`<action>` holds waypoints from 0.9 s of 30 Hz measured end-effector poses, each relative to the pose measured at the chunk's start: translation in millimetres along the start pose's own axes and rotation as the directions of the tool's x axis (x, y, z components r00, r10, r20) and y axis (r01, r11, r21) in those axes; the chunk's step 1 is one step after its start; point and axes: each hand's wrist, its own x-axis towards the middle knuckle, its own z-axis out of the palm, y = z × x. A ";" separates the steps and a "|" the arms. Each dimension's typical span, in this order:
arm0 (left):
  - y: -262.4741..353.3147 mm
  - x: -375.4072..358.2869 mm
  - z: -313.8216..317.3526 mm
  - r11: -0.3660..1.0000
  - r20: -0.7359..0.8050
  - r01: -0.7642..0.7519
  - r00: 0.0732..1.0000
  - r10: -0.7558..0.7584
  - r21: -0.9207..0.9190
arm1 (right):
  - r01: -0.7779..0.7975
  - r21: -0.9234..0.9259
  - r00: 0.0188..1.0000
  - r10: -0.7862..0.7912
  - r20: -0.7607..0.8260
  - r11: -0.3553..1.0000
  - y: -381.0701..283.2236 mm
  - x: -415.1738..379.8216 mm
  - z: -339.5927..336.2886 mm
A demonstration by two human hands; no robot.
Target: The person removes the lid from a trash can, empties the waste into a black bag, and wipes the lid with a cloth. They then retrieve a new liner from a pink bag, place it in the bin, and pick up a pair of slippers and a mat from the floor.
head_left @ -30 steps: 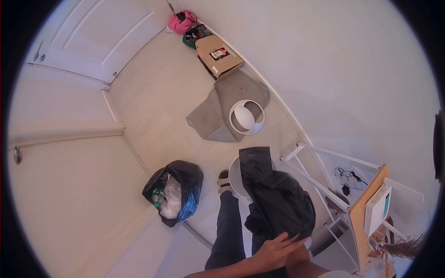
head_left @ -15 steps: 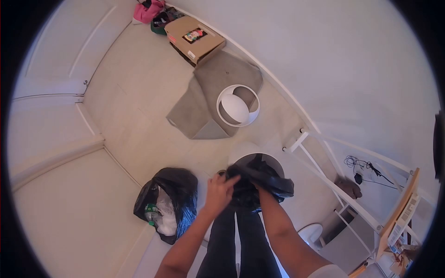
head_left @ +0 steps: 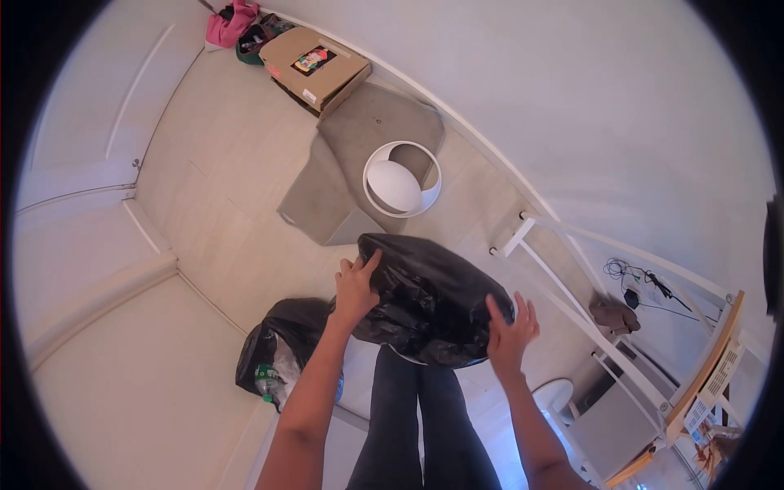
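A black garbage bag [head_left: 425, 306] is spread wide over a white bin, its mouth held apart. Only a sliver of the bin's white side [head_left: 406, 356] shows below the bag. On the bag's left edge, my left hand [head_left: 357, 291] has its fingers closed over the plastic. My right hand [head_left: 510, 333] grips the opposite edge, thumb inside and other fingers outside. To the left, partly behind my left forearm, stands a second black garbage bag [head_left: 298, 314] containing a green-labelled plastic bottle [head_left: 266, 380] and pale plastic.
A white ring-shaped bin lid [head_left: 394, 184] lies on a grey mat [head_left: 327, 196] ahead. Beyond it sits a cardboard box [head_left: 314, 67] by the wall. White table legs [head_left: 563, 302] and cables [head_left: 645, 286] are at right; a white door [head_left: 90, 106] is at left.
The garbage bag has gone from bunched in the bin to spread over its top. My right hand has come out of the bin to the bag's right edge; my left grips the left edge.
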 end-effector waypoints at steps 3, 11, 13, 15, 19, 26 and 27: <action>9.7 24.6 10.3 0.986 0.154 0.009 0.988 -0.035 0.168 | -0.237 0.161 0.956 0.200 0.213 0.958 34.4 34.3 58.8; -101.2 10.4 99.9 0.783 0.618 0.330 0.782 0.086 -0.527 | -0.517 0.310 0.806 0.332 0.491 0.798 108.5 -98.0 173.0; -92.6 -23.9 69.3 0.379 0.612 0.562 0.790 0.015 -0.735 | -0.840 0.540 0.516 0.382 0.767 0.051 90.9 -134.3 158.1; -87.5 -56.5 46.8 0.172 0.575 0.618 0.781 -0.243 -0.767 | -0.742 0.109 -0.014 0.178 0.984 -0.661 69.6 -126.3 97.7; -7.0 -68.7 0.2 -0.161 0.500 0.579 0.492 -0.712 -0.799 | -0.527 -0.010 0.122 -0.087 0.989 -0.850 50.4 -171.9 111.4; -118.4 -125.5 99.6 0.112 0.535 0.686 0.649 -0.541 -0.719 | -0.829 0.017 -0.059 0.119 0.991 -0.559 67.5 -195.5 196.3; -128.7 -118.6 111.7 0.116 0.530 0.682 0.652 -0.542 -0.722 | -0.878 0.002 -0.111 0.208 0.972 -0.479 79.6 -198.4 222.9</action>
